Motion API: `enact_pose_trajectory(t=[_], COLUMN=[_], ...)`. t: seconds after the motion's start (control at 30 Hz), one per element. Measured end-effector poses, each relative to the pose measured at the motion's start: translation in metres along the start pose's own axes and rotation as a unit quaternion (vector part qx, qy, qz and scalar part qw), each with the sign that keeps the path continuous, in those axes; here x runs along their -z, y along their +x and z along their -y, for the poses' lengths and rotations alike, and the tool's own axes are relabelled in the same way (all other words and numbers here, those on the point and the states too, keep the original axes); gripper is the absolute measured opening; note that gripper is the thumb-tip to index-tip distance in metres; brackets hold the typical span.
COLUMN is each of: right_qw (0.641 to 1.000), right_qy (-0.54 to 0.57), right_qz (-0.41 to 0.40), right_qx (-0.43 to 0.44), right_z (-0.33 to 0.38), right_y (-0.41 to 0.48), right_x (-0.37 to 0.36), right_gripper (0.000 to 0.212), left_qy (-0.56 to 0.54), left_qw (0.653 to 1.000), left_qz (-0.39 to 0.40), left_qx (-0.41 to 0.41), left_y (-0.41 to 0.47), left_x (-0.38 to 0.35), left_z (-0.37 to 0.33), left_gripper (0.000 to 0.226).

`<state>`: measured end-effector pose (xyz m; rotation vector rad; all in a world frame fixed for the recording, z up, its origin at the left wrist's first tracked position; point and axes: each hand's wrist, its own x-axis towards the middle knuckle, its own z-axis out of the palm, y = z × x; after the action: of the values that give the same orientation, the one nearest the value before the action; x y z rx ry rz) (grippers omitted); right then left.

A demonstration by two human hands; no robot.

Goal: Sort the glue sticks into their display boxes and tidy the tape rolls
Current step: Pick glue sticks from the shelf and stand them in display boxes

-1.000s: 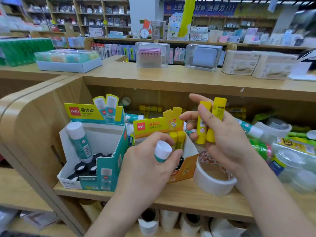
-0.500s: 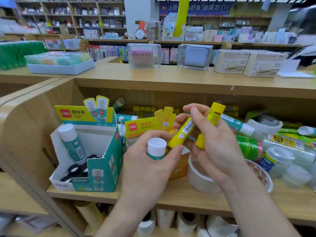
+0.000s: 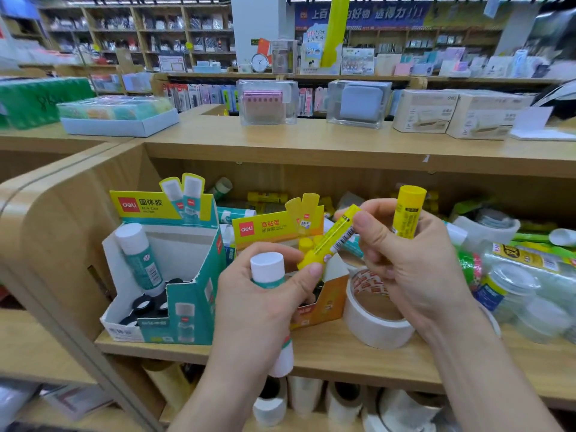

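Note:
My left hand (image 3: 258,310) grips a teal glue stick with a white cap (image 3: 267,269), held upright in front of the shelf. Its fingertips also touch the lower end of a tilted yellow glue stick (image 3: 330,241). My right hand (image 3: 411,266) pinches that tilted stick near its upper end and holds a second yellow glue stick (image 3: 406,213) upright. Behind my hands stands the yellow-orange display box (image 3: 324,304). To its left is the teal display box (image 3: 193,294), with one teal stick (image 3: 140,257) leaning inside. A white tape roll (image 3: 374,322) lies under my right hand.
Loose glue sticks (image 3: 268,197) and bottles lie at the back of the wooden shelf (image 3: 343,360). Clear tape packs (image 3: 523,294) crowd the right side. More tape rolls (image 3: 305,397) stand on the shelf below. Boxes and clear cases sit on the counter above.
The tilted yellow stick has swung further down to my left fingertips. My right hand has raised the other yellow stick. The view has shifted slightly.

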<state>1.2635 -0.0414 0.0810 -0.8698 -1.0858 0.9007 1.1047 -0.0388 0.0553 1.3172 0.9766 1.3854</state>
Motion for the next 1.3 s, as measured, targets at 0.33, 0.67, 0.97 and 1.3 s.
enact_pose_trajectory(t=[0.33, 0.67, 0.97, 1.3], right_qw=[0.994, 0.955, 0.951, 0.871], right_qy=[-0.040, -0.212, -0.303, -0.463], right_qz=[0.075, 0.185, 0.063, 0.142], right_qx=[-0.068, -0.096, 0.021, 0.083], right_z=[0.006, 0.023, 0.001, -0.033], right_y=[-0.007, 0.013, 0.035, 0.054], right_x=[-0.006, 0.013, 0.014, -0.014], right_gripper=[0.027, 0.023, 0.007, 0.008], left_qy=[0.142, 0.117, 0.355, 0.591], left_qw=[0.982, 0.986, 0.929, 0.799], left_qz=[0.011, -0.026, -0.007, 0.092], left_qx=[-0.124, -0.119, -0.109, -0.057], left_y=[-0.001, 0.015, 0.009, -0.004], left_x=[-0.003, 0.007, 0.014, 0.028], left_z=[-0.013, -0.017, 0.007, 0.020], left_gripper=[0.025, 0.020, 0.014, 0.023])
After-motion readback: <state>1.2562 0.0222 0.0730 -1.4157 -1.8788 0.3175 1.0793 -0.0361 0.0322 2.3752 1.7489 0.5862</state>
